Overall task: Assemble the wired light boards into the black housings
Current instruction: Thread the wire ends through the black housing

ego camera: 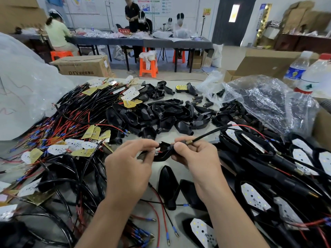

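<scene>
Over a cluttered workshop table (172, 136), left hand (125, 167) and right hand (195, 158) gripping one black housing (164, 151)

A long grey table (179, 44) and orange stools (148, 68) stand before a white wall (209, 2).

Black housings (166, 113), red-and-black wires (75, 119), white, dotted boards (255, 198)

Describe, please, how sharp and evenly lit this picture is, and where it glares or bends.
Head view: soft, even light with only faint shadows; the left hand, right hand and housing are sharp at centre; glare on the plastic bag and a blown-out door window; wide-angle bending toward the edges, where the bottles lean and look soft.
</scene>
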The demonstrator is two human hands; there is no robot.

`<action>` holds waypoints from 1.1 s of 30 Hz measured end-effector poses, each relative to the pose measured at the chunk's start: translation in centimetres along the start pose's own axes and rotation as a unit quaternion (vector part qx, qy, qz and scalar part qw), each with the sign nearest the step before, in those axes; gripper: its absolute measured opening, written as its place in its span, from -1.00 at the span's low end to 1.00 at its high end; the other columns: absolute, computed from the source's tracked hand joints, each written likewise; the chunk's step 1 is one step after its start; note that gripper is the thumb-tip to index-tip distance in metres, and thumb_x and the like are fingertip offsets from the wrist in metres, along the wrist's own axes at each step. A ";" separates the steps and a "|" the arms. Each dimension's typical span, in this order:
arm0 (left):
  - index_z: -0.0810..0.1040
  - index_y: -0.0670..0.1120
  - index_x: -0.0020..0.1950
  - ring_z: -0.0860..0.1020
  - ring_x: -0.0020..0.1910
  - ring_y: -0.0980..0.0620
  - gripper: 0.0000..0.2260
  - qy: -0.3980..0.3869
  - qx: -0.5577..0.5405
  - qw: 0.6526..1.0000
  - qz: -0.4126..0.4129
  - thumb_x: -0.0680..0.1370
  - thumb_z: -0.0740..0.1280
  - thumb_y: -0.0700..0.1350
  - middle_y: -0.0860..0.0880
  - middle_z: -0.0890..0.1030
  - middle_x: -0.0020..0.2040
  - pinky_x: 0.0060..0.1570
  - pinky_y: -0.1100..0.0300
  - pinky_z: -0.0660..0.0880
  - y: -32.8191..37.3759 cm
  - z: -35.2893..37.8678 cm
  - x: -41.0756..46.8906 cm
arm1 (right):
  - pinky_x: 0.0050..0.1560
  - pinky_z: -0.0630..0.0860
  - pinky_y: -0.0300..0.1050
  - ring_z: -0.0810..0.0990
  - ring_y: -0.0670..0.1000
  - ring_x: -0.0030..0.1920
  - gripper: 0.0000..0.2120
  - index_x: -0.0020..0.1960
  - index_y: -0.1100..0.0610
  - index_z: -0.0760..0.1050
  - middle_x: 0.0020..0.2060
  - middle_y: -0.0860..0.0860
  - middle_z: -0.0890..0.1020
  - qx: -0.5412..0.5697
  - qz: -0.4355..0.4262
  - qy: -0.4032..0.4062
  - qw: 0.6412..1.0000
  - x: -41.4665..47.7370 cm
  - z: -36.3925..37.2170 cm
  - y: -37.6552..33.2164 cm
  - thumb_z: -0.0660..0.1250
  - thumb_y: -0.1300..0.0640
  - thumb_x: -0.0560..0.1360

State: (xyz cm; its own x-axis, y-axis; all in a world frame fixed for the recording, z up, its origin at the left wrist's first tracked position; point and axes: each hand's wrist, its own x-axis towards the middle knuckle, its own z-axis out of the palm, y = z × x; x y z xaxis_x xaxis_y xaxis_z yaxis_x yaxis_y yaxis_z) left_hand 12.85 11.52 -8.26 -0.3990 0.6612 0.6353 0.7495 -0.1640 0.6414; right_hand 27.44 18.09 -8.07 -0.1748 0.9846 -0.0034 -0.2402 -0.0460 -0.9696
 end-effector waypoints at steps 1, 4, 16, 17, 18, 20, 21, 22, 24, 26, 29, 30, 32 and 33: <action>0.73 0.11 -0.07 0.64 -0.09 0.26 -0.71 0.007 0.015 0.999 0.045 0.39 0.61 -0.28 0.24 0.67 -0.15 -0.01 0.46 0.50 -0.1 0.0 -0.1 | -0.14 0.64 -0.20 0.74 0.04 -0.13 -0.83 -0.15 0.11 0.69 -0.18 0.17 0.74 0.016 0.007 0.002 1.000 0.0 0.0 -0.1 0.43 0.34 0.52; 0.73 0.07 -0.09 0.61 -0.08 0.25 -0.70 -0.012 0.028 0.995 0.098 0.38 0.60 -0.32 0.23 0.66 -0.13 -0.03 0.44 0.50 -0.4 0.2 -0.2 | -0.21 0.60 -0.28 0.72 0.03 -0.16 -0.84 -0.11 0.12 0.68 -0.14 0.20 0.74 0.018 0.012 0.012 1.000 0.0 -0.2 -0.2 0.42 0.35 0.52; 0.78 0.00 -0.03 0.62 -0.07 0.24 -0.84 0.036 0.044 0.995 0.084 0.45 0.57 -0.21 0.27 0.65 -0.10 0.00 0.41 0.50 -0.4 0.5 -0.3 | -0.30 0.52 -0.25 0.65 -0.04 -0.33 -0.91 -0.15 0.00 0.64 -0.32 0.06 0.72 -0.072 -0.040 0.031 0.996 0.0 -0.4 -0.5 0.47 0.18 0.47; 0.78 -0.04 -0.03 0.62 -0.09 0.21 -0.88 0.060 0.056 0.988 0.130 0.49 0.55 -0.22 0.21 0.67 -0.10 -0.02 0.36 0.52 -0.6 0.6 -0.4 | -0.31 0.53 -0.26 0.67 -0.02 -0.33 -0.89 -0.17 -0.01 0.64 -0.30 0.09 0.72 -0.068 -0.038 0.023 0.997 -0.1 -0.4 -0.6 0.46 0.18 0.48; 0.78 -0.05 -0.03 0.62 -0.11 0.18 -0.90 0.075 0.064 0.982 0.160 0.50 0.54 -0.22 0.14 0.71 -0.11 -0.04 0.27 0.54 -0.8 0.7 -0.5 | -0.32 0.53 -0.26 0.67 0.00 -0.33 -0.87 -0.18 -0.01 0.64 -0.29 0.10 0.72 -0.060 -0.036 0.016 0.997 -0.1 -0.4 -0.6 0.45 0.19 0.49; 0.78 -0.06 -0.03 0.62 -0.10 0.14 -0.90 0.094 0.075 0.975 0.185 0.48 0.51 -0.20 0.07 0.74 -0.12 -0.06 0.16 0.55 -1.0 0.9 -0.5 | -0.37 0.51 -0.27 0.66 0.02 -0.35 -0.86 -0.21 0.01 0.63 -0.31 0.11 0.72 -0.048 -0.032 0.014 0.998 0.0 -0.4 -0.7 0.44 0.21 0.50; 0.78 -0.05 -0.03 0.61 -0.08 0.14 -0.89 0.096 0.078 0.974 0.190 0.48 0.51 -0.20 0.06 0.74 -0.11 -0.06 0.15 0.56 -1.1 1.0 -0.6 | -0.39 0.49 -0.27 0.65 0.02 -0.37 -0.87 -0.20 0.04 0.62 -0.32 0.12 0.71 -0.044 -0.034 0.018 0.998 0.0 -0.4 -0.7 0.45 0.21 0.49; 0.78 -0.04 -0.02 0.62 -0.07 0.16 -0.88 0.088 0.075 0.975 0.190 0.49 0.51 -0.19 0.08 0.74 -0.09 -0.04 0.16 0.56 -1.0 1.1 -0.6 | -0.41 0.49 -0.27 0.63 0.01 -0.39 -0.89 -0.19 0.06 0.62 -0.33 0.12 0.71 -0.041 -0.038 0.024 0.998 0.0 -0.4 -0.7 0.45 0.21 0.49; 0.77 0.05 0.01 0.64 0.00 0.23 -0.86 0.040 0.036 0.988 0.143 0.52 0.52 -0.17 0.18 0.72 0.00 0.03 0.27 0.56 -0.8 0.9 -0.6 | -0.41 0.50 -0.24 0.61 0.02 -0.41 -0.91 -0.18 0.07 0.61 -0.34 0.16 0.69 -0.026 -0.047 0.044 0.998 0.1 -0.4 -0.7 0.44 0.21 0.49; 0.75 0.22 0.00 0.63 0.09 0.34 -0.77 -0.033 -0.052 0.998 0.015 0.50 0.56 -0.14 0.31 0.69 0.06 0.11 0.44 0.50 -0.2 0.7 -0.3 | -0.37 0.53 -0.18 0.62 0.04 -0.41 -0.87 -0.18 0.04 0.63 -0.34 0.19 0.68 0.003 -0.051 0.069 0.996 0.3 -0.6 -0.7 0.44 0.22 0.50; 0.76 0.26 -0.12 0.64 0.11 0.32 -0.69 -0.061 -0.190 0.970 -0.141 0.45 0.56 -0.21 0.30 0.71 0.04 0.17 0.34 0.53 0.2 1.0 0.2 | -0.24 0.50 -0.01 0.63 0.05 -0.39 -0.89 -0.13 0.08 0.61 -0.36 0.14 0.68 0.032 -0.045 0.071 0.996 0.6 -0.7 -0.6 0.43 0.25 0.54; 0.77 0.20 -0.16 0.67 0.09 0.26 -0.70 -0.054 -0.240 0.952 -0.183 0.44 0.56 -0.26 0.24 0.73 0.02 0.13 0.30 0.58 0.0 1.1 0.4 | -0.23 0.47 0.01 0.62 0.04 -0.39 -0.90 -0.11 0.09 0.60 -0.37 0.12 0.67 0.040 -0.040 0.067 0.996 0.6 -0.8 -0.6 0.42 0.25 0.54; 0.78 0.13 -0.14 0.68 0.05 0.23 -0.72 -0.044 -0.289 0.925 -0.243 0.40 0.58 -0.28 0.18 0.75 -0.03 0.01 0.35 0.60 -0.4 1.2 0.8 | -0.27 0.44 -0.02 0.60 0.03 -0.40 -0.89 -0.10 0.09 0.60 -0.37 0.10 0.66 0.052 -0.038 0.057 0.996 0.7 -0.8 -0.5 0.41 0.27 0.54; 0.78 0.13 -0.09 0.68 0.03 0.24 -0.73 -0.046 -0.285 0.921 -0.261 0.39 0.60 -0.26 0.18 0.75 -0.04 -0.01 0.35 0.59 -0.6 1.2 0.8 | -0.30 0.42 -0.04 0.59 0.02 -0.39 -0.87 -0.11 0.08 0.60 -0.36 0.09 0.65 0.056 -0.039 0.050 0.996 0.6 -0.8 -0.5 0.41 0.28 0.54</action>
State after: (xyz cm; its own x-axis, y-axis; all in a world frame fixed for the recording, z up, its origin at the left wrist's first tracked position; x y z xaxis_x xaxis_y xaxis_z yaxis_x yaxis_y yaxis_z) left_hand 12.71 12.98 -8.65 -0.5609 0.8135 0.1539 0.0591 -0.1461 0.9875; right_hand 28.17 18.87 -7.77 -0.0561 0.9976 0.0402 -0.3544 0.0177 -0.9349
